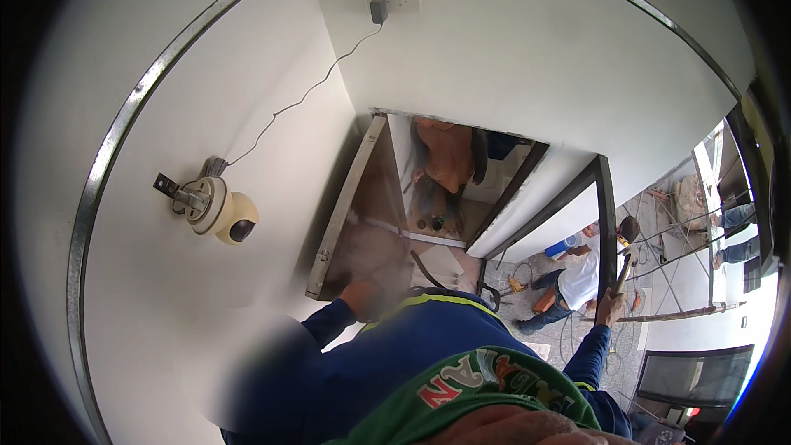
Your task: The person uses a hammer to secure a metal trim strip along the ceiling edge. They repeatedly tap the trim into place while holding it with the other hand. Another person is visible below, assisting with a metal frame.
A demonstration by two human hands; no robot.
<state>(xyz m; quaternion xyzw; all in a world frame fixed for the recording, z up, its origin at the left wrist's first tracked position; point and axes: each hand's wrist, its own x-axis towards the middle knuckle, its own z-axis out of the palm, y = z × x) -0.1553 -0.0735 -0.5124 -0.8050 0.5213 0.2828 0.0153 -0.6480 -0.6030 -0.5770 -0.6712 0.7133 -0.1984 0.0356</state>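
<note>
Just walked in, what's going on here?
Someone in a blue top has both hands apart. The right hand is at the lower end of a dark bar, beside a slim object I can't identify. The left hand is near a pale beam, its grip too blurred to tell. Beyond are a co-worker in a white shirt and another person. A security camera is wall-mounted.

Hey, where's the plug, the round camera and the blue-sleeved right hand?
Plug (378,11): head view, on the middle of its dark body.
Camera (230,211): head view, on its cream ball.
Right hand (610,309): head view, on the back.
</note>
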